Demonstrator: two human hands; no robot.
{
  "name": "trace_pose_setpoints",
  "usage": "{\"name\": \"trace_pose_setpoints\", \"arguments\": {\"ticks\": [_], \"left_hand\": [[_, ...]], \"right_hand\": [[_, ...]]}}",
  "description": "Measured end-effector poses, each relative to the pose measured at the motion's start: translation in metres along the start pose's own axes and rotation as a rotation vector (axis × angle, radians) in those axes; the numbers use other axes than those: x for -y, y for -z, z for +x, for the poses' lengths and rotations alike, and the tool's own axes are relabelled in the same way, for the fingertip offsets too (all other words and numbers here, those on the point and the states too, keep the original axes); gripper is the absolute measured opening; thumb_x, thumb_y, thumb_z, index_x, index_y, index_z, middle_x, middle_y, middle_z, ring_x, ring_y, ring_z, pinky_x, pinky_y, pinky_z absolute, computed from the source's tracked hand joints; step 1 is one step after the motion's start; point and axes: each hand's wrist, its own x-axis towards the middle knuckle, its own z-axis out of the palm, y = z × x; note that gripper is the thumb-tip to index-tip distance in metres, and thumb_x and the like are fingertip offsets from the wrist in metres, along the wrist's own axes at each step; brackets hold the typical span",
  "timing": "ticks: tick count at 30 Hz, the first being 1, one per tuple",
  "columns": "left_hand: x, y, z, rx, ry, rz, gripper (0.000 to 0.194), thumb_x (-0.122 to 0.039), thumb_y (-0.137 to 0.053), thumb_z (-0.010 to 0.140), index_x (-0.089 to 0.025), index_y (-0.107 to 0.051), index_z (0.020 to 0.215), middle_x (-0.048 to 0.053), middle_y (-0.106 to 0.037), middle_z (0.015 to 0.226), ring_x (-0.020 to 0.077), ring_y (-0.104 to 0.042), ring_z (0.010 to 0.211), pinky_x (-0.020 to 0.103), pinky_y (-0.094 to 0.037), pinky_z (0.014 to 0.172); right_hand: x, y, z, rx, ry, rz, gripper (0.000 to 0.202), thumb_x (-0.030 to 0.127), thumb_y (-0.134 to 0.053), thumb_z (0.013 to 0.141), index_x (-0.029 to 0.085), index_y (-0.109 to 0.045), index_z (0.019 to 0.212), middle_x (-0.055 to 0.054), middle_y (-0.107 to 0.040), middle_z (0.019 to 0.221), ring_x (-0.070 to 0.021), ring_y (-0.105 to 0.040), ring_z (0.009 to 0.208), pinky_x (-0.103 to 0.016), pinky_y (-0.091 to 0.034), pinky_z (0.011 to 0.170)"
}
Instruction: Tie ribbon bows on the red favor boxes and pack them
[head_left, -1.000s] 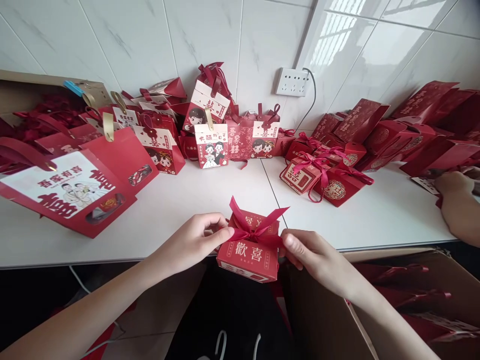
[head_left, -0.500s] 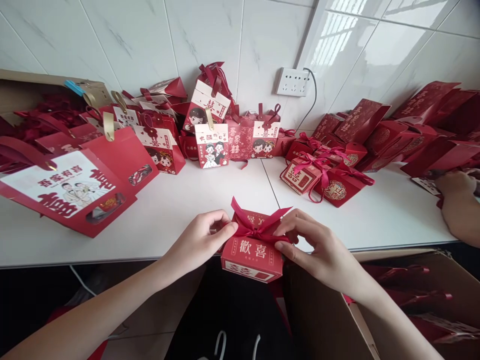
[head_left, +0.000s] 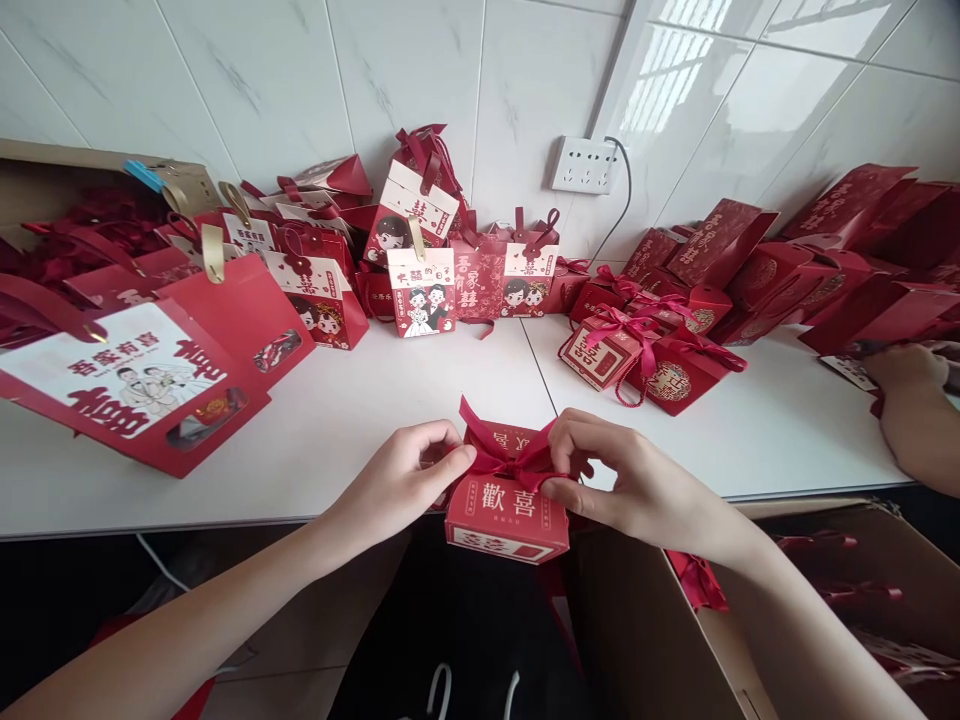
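A small red gift box [head_left: 506, 512] with cream lettering sits at the front edge of the white table, in front of my body. A dark pink ribbon [head_left: 514, 466] is tied in a bow across its top. My left hand [head_left: 424, 470] pinches the ribbon at the box's left side, thumb and forefinger together. On the right, my right hand [head_left: 604, 470] has thumb and fingers closed on the bow's right part. The ribbon's upper left tail sticks up free. The box's underside is hidden.
Finished-looking red gift boxes [head_left: 600, 350] with bows stand at centre right. Bag-shaped boxes [head_left: 142, 375] crowd the left. A socket strip [head_left: 583, 165] is on the tiled wall. Another person's hand [head_left: 911, 375] works at far right. An open cardboard carton [head_left: 667, 640] stands below the table edge.
My right hand has shifted slightly left and up, drawing its fingers closer over the ribbon's right part. The box has shifted slightly right; my left hand keeps its place.
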Motion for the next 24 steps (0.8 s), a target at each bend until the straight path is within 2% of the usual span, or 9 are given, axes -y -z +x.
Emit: {"name": "trace_pose_setpoints", "arguments": {"ticks": [4, 11, 16, 17, 19, 21, 24], "left_hand": [[0.000, 0.000, 0.000, 0.013, 0.012, -0.013, 0.033, -0.044, -0.048, 0.085, -0.018, -0.043, 0.066, -0.006, -0.040, 0.060, 0.0085, -0.036, 0.055, 0.020, -0.029, 0.051], [0.001, 0.002, 0.000, 0.012, 0.019, -0.013, 0.035, -0.045, -0.048, 0.085, -0.018, -0.043, 0.064, -0.006, -0.038, 0.059, 0.0082, -0.034, 0.054, 0.021, -0.028, 0.051], [0.002, 0.002, -0.001, 0.038, 0.026, -0.040, 0.035, -0.046, -0.049, 0.084, -0.018, -0.044, 0.065, -0.005, -0.040, 0.060, 0.0086, -0.036, 0.055, 0.022, -0.028, 0.052], [0.002, 0.002, -0.001, 0.049, 0.026, -0.052, 0.034, -0.046, -0.049, 0.084, -0.018, -0.044, 0.065, -0.005, -0.040, 0.060, 0.0086, -0.036, 0.056, 0.022, -0.028, 0.052], [0.002, 0.001, -0.002, 0.062, 0.022, -0.075, 0.034, -0.046, -0.049, 0.084, -0.018, -0.044, 0.065, -0.005, -0.040, 0.061, 0.0087, -0.037, 0.056, 0.021, -0.029, 0.052], [0.002, 0.001, -0.002, 0.057, 0.018, -0.086, 0.035, -0.046, -0.049, 0.084, -0.018, -0.043, 0.064, -0.005, -0.039, 0.061, 0.0085, -0.036, 0.056, 0.021, -0.029, 0.052], [0.001, 0.001, -0.004, 0.060, 0.040, -0.087, 0.036, -0.047, -0.051, 0.083, -0.018, -0.044, 0.065, -0.005, -0.039, 0.060, 0.0085, -0.036, 0.056, 0.021, -0.028, 0.052]], "right_hand": [[-0.001, 0.000, 0.005, 0.015, -0.007, 0.032, 0.020, 0.028, -0.059, 0.081, 0.020, -0.045, 0.069, 0.002, -0.049, 0.074, -0.0097, -0.043, 0.062, -0.022, -0.038, 0.059], [0.001, 0.008, 0.002, 0.103, -0.046, -0.005, 0.019, 0.037, -0.056, 0.083, 0.020, -0.059, 0.075, -0.002, -0.055, 0.082, -0.0115, -0.049, 0.066, -0.025, -0.041, 0.063], [-0.007, 0.010, -0.005, 0.061, -0.175, 0.042, 0.014, 0.032, -0.060, 0.080, 0.020, -0.054, 0.079, 0.001, -0.052, 0.074, -0.0104, -0.044, 0.062, -0.023, -0.038, 0.057], [-0.010, 0.008, -0.006, 0.056, -0.198, 0.099, 0.017, 0.032, -0.062, 0.079, 0.020, -0.053, 0.086, 0.001, -0.051, 0.074, -0.0103, -0.044, 0.062, -0.023, -0.038, 0.056], [-0.014, 0.004, -0.009, 0.054, -0.210, 0.278, 0.038, 0.037, -0.066, 0.075, 0.022, -0.046, 0.104, 0.002, -0.051, 0.077, -0.0103, -0.046, 0.062, -0.022, -0.038, 0.054], [-0.016, -0.002, -0.011, 0.032, -0.208, 0.447, 0.050, 0.046, -0.066, 0.074, 0.023, -0.040, 0.111, 0.000, -0.053, 0.082, -0.0103, -0.047, 0.062, -0.022, -0.039, 0.053], [-0.017, -0.012, -0.013, -0.042, -0.273, 0.453, 0.041, 0.058, -0.056, 0.077, 0.020, -0.044, 0.090, 0.001, -0.051, 0.074, -0.0090, -0.044, 0.058, -0.022, -0.037, 0.051]]}}
